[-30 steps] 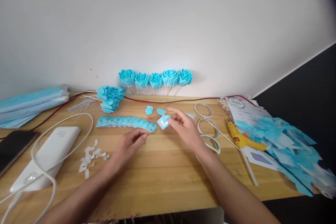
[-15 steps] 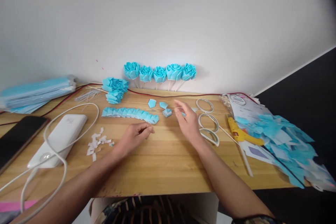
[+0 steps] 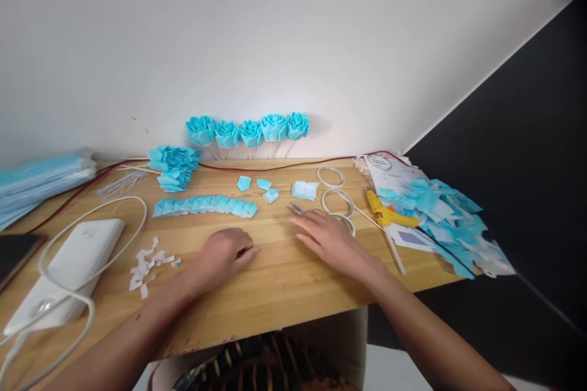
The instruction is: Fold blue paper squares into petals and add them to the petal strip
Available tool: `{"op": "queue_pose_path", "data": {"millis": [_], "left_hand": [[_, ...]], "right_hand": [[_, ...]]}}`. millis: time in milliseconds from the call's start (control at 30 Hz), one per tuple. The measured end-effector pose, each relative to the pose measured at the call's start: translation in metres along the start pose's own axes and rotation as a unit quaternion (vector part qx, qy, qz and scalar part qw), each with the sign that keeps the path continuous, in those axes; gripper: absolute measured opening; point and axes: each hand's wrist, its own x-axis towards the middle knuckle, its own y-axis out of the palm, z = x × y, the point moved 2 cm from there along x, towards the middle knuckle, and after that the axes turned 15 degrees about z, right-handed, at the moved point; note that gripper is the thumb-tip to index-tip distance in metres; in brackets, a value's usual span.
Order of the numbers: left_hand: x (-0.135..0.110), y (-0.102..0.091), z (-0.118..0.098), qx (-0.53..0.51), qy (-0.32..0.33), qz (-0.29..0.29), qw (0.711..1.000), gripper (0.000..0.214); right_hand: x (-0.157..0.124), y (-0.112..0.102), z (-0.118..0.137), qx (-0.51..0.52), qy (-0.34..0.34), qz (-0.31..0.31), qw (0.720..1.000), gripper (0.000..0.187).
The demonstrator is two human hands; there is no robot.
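My left hand (image 3: pixel 228 253) rests on the table with its fingers curled in and its thumb beside them; nothing shows in it. My right hand (image 3: pixel 328 237) is low over the wood, fingers stretched out and slightly blurred. Pointed metal blades, which look like scissors (image 3: pixel 296 208), show just beyond its fingertips; the rest is hidden under the hand. Behind it lies a small stack of light-blue pieces (image 3: pixel 305 190). Several cut blue petal pieces (image 3: pixel 244 183) lie to the left of that. Nearer my left hand is a row of overlapping folded blue petals (image 3: pixel 206 205).
Blue flowers on sticks (image 3: pixel 251 133) lean against the wall, and more flowers (image 3: pixel 177 162) lie at left. Tape rolls (image 3: pixel 331 177), a yellow glue gun (image 3: pixel 389 215) and blue scraps (image 3: pixel 443 211) are at right. White paper bits (image 3: pixel 145 269) and a cabled power bank (image 3: pixel 76 275) are at left.
My right hand has drawn back toward me from above the stack, uncovering it, and is now by the blades. My left hand has come slightly nearer. The view has turned right.
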Motion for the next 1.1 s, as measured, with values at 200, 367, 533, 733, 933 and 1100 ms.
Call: {"op": "queue_pose_path", "data": {"millis": [200,367,533,733,933,1100], "left_hand": [[0.0,-0.001,-0.001,0.014,0.011,-0.001,1.0,0.036],[-0.001,-0.004,-0.004,0.022,0.015,-0.005,1.0,0.038],[0.0,-0.004,-0.004,0.009,0.01,0.004,1.0,0.037],[0.0,-0.001,0.0,-0.003,0.015,0.011,1.0,0.035],[0.001,0.001,0.001,-0.013,0.011,0.019,1.0,0.036],[0.002,0.005,0.004,-0.013,0.012,0.014,1.0,0.035]], "right_hand": [[-0.052,0.007,-0.041,-0.03,0.162,-0.05,0.985,0.036],[-0.052,0.013,-0.048,-0.026,0.154,-0.063,0.986,0.041],[-0.043,0.012,-0.048,-0.061,0.153,-0.054,0.985,0.035],[-0.041,0.009,-0.044,-0.057,0.188,-0.035,0.98,0.034],[-0.043,0.013,-0.041,-0.047,0.207,-0.019,0.977,0.03],[-0.056,0.011,-0.046,0.03,0.181,-0.079,0.98,0.029]]}}
